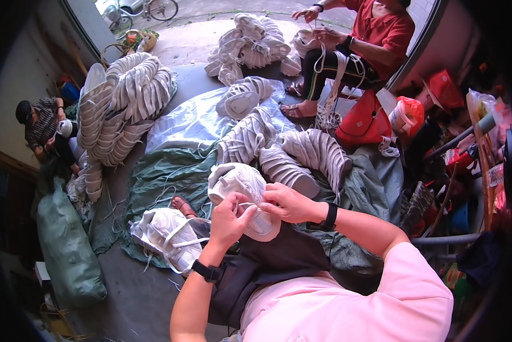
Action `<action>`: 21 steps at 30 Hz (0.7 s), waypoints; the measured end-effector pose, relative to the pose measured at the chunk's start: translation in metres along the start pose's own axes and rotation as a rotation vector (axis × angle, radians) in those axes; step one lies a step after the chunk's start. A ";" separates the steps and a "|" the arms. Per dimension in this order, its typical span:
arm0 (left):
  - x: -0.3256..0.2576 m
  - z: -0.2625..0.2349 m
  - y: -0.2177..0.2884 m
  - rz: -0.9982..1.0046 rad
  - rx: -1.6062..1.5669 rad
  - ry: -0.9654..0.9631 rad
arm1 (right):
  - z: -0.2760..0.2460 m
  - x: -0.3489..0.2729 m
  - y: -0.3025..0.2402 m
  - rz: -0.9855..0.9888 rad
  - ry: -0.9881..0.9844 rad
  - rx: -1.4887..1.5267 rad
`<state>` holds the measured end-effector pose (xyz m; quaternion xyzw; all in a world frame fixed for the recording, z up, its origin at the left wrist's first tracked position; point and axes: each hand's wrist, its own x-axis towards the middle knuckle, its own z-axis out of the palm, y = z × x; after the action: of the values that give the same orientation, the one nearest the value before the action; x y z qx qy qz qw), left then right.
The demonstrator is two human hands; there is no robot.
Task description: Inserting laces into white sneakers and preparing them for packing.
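A pale grey-white sneaker [237,178] rests on my lap, its toe pointing toward me. My left hand [228,221] is closed at its left side, thumb and finger pinching a white shoelace [245,205] over the front of the shoe. From the right, my right hand [289,203] reaches across the sneaker with its fingers pinched together at the lacing; the lace end in them is mostly hidden. Beside my left forearm sits a second light sneaker [167,235] with a loose white lace across it.
Nested rows of grey shoes [310,154] lie ahead on green sheeting [153,179]. A tall shoe pile [127,105] stands left, above a stuffed green sack [68,245]. A co-worker in red [381,34] handles laces near a red bag [364,119]; another person [45,128] sits far left.
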<state>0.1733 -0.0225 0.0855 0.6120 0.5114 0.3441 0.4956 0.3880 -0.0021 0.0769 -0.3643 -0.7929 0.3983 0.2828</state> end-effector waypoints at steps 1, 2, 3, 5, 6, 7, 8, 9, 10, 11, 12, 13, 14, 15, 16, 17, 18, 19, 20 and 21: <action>-0.001 0.000 0.001 0.048 0.118 -0.004 | -0.001 0.000 -0.001 0.014 -0.032 0.007; 0.000 0.002 0.002 0.047 0.118 -0.008 | -0.003 -0.001 0.000 0.034 -0.059 0.015; 0.001 0.004 0.004 0.008 0.061 0.001 | -0.004 -0.001 0.001 0.038 -0.057 0.017; 0.002 0.006 0.004 -0.031 0.005 0.010 | -0.005 -0.002 0.002 0.025 -0.070 0.027; 0.001 0.006 0.001 -0.040 -0.045 0.012 | -0.006 -0.002 0.000 0.024 -0.070 0.027; 0.000 0.006 -0.001 -0.050 -0.094 0.013 | -0.007 -0.003 -0.003 0.031 -0.086 0.025; 0.000 0.007 0.000 -0.049 -0.093 0.012 | -0.008 -0.003 -0.004 0.038 -0.101 0.023; -0.001 0.007 0.001 -0.054 -0.120 0.024 | -0.009 -0.003 -0.004 0.038 -0.100 0.023; -0.001 0.008 0.002 -0.059 -0.146 0.035 | -0.010 -0.003 -0.004 0.034 -0.107 0.006; -0.001 0.009 0.001 -0.058 -0.145 0.034 | -0.011 -0.003 -0.004 0.028 -0.114 -0.011; -0.002 0.010 0.001 -0.055 -0.211 0.054 | -0.011 -0.003 -0.003 0.028 -0.114 -0.011; -0.003 0.011 0.000 -0.052 -0.276 0.073 | -0.011 -0.003 -0.002 -0.003 -0.100 -0.027; -0.004 0.012 0.000 -0.052 -0.276 0.070 | -0.011 -0.003 0.000 -0.032 -0.085 -0.043; -0.004 0.014 0.000 -0.037 -0.307 0.102 | -0.011 -0.003 0.001 -0.030 -0.083 -0.043; -0.005 0.015 0.000 -0.022 -0.339 0.135 | -0.011 -0.002 0.002 -0.039 -0.088 -0.045; -0.006 0.016 0.001 -0.023 -0.339 0.132 | -0.011 -0.002 0.003 -0.047 -0.092 -0.048; -0.009 0.017 0.004 -0.008 -0.331 0.196 | -0.013 -0.002 0.002 -0.045 -0.091 -0.047; -0.010 0.018 0.006 0.007 -0.322 0.260 | -0.016 -0.001 0.000 -0.042 -0.111 -0.065; -0.012 0.014 0.006 0.035 -0.280 0.292 | -0.018 -0.001 -0.001 -0.042 -0.132 -0.081; -0.014 0.010 0.006 0.034 -0.277 0.291 | -0.018 -0.001 -0.001 -0.042 -0.130 -0.079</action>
<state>0.1806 -0.0382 0.0901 0.4903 0.5147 0.5045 0.4900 0.4018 0.0043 0.0870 -0.3317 -0.8323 0.3834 0.2242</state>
